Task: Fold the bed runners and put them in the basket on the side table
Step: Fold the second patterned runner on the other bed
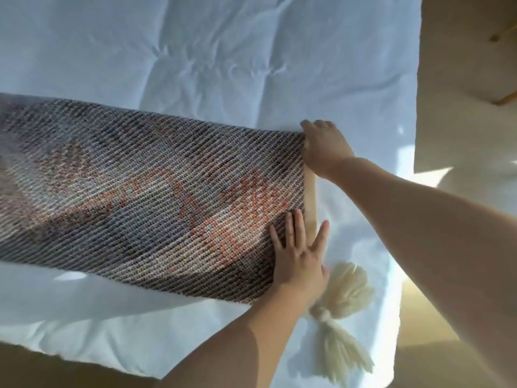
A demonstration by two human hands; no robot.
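A woven bed runner [145,191] in grey, cream and orange lies across the white bed [223,65], running off the left edge of view. Its right end is folded over, with a cream underside strip [310,197] showing along the edge. My left hand [299,253] presses flat on the runner's near right corner, fingers straight. My right hand [324,147] grips the far right corner with curled fingers. Cream tassels [344,303] lie on the bed just right of my left wrist. No basket or side table is in view.
The bed's right edge [414,163] drops to a tan floor [461,79]. Wooden furniture legs [503,99] show at the top right. The bed's near edge [84,359] runs along the bottom left.
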